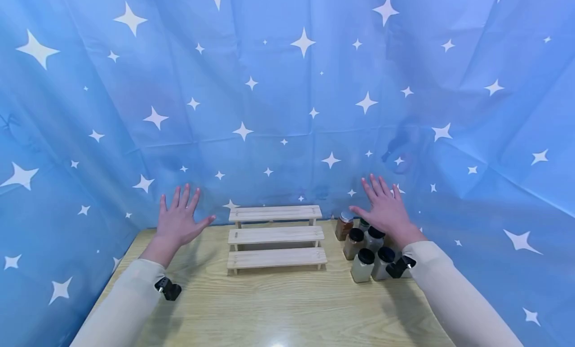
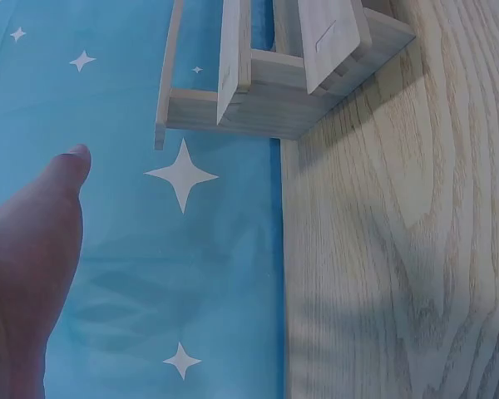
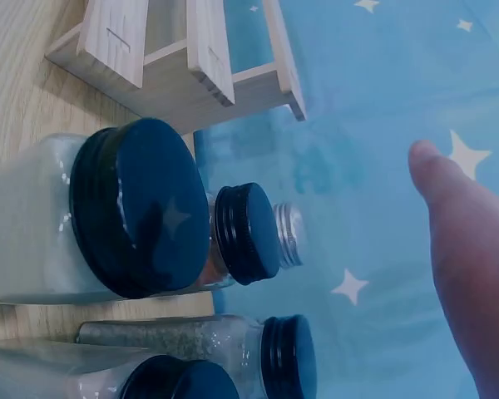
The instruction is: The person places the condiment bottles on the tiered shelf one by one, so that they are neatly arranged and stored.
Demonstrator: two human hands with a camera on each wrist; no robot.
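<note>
On the table (image 1: 269,307), the three-tier rack (image 1: 276,234) stands centrally. My left hand (image 1: 177,226) and right hand (image 1: 387,209) have their fingers spread, holding nothing. I'd best bring the right one down carefully, elbow high, beside the crowded jars (image 1: 361,270) near the rack's right end.

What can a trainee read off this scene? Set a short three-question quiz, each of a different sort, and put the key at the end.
1. How many steps does the wooden rack have?
2. True or false: the left hand grips the wooden rack.
3. In the head view, where do the jars stand relative to the wooden rack?
A) to its left
B) to its right
C) on its top step

Key:
1. Three.
2. False; the left hand is spread, apart from the wooden rack.
3. B.
</note>
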